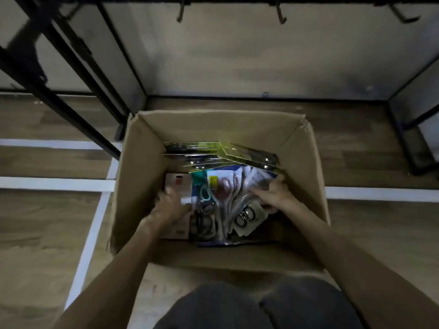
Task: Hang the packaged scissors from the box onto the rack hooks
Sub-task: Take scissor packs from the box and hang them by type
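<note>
From my remote seat, everything is placed by the cardboard box (142,186) on the floor. The packs of scissors (221,193) are all inside it, in a loose heap on the bottom. The middle ones lie with their long axis running from the box's near wall to its far wall, handle loops toward the near wall. A few yellow-green packs (240,154) lie crosswise against the far wall.

Both hands are down in the box, one either side of the heap. The left hand (171,205) is by the left wall, palm down on the packs there, partly over a flat card pack (178,184). It is blurred, so I cannot tell whether its fingers hold anything.

The right hand (273,193) is nearer the right wall. Its fingers bend over the far edge of a pale pack (257,180) with the thumb on top, which I read as a grip. That pack points away from the wrist toward the far wall. A pack with round handles (247,216) lies just on the near side of that hand.

The rack hooks (281,14) hang well beyond the far wall and higher up, all bare. I judge the right hand the nearer to a lift: up and forward, pack top leading.
</note>
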### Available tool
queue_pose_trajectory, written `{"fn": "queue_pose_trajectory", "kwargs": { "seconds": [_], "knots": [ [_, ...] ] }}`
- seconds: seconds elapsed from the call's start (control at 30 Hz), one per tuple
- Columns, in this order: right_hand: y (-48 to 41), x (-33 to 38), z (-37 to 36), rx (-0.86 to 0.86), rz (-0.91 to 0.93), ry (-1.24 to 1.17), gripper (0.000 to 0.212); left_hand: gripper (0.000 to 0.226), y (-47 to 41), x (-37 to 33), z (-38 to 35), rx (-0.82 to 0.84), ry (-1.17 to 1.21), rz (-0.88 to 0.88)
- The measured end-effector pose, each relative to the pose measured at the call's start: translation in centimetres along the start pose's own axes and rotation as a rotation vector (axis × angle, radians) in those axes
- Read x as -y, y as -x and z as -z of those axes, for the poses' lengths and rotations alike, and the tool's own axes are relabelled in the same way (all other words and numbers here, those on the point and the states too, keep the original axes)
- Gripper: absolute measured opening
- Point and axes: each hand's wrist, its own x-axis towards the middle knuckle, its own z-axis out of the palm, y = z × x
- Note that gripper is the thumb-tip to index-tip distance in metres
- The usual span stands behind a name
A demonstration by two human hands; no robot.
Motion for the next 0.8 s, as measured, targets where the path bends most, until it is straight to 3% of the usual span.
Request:
{"fn": "queue_pose_trajectory", "kwargs": {
  "seconds": [0.07, 0.17, 0.3, 0.47, 0.5, 0.57, 0.63, 0.7, 0.8],
  "knots": [
    [-1.2, -1.0, -0.9, 0.011, 0.004, -0.018, 0.130, 0.103, -1.2, 0.7, -0.8, 0.023, 0.039, 0.045],
    [-0.5, -1.3, -2.8, -0.029, 0.035, 0.014, 0.116, 0.132, -2.4, 0.5, -1.5, 0.155, 0.198, 0.038],
    [-1.3, -2.4, -4.7, -0.141, 0.121, 0.012, 0.107, 0.129, -3.5, 0.1, -2.2, 0.074, 0.170, 0.068],
    [-2.3, -2.5, -3.6, -0.157, 0.097, -0.057, 0.113, 0.130, -4.3, 0.0, -1.8, 0.031, 0.340, 0.132],
    [-2.3, -2.4, -3.4, -0.143, 0.089, -0.043, 0.115, 0.121, -3.7, -0.2, -1.5, 0.026, 0.332, 0.088],
    [-2.2, -2.4, -3.2, -0.106, 0.051, -0.058, 0.117, 0.077, -2.9, -0.7, -1.9, 0.014, 0.367, -0.042],
    [-2.0, -2.3, -3.3, -0.048, 0.038, -0.094, 0.116, 0.044, -2.8, -0.9, -2.5, 0.119, 0.396, -0.180],
    [-1.7, -1.9, -3.4, 0.038, 0.057, -0.073, 0.118, 0.033, -2.5, -1.3, -2.6, 0.175, 0.427, -0.306],
    [-1.1, -0.9, -3.6, 0.110, 0.169, -0.028, 0.126, 0.028, -2.1, -0.9, -2.3, 0.172, 0.734, -0.285]
  ]
}}
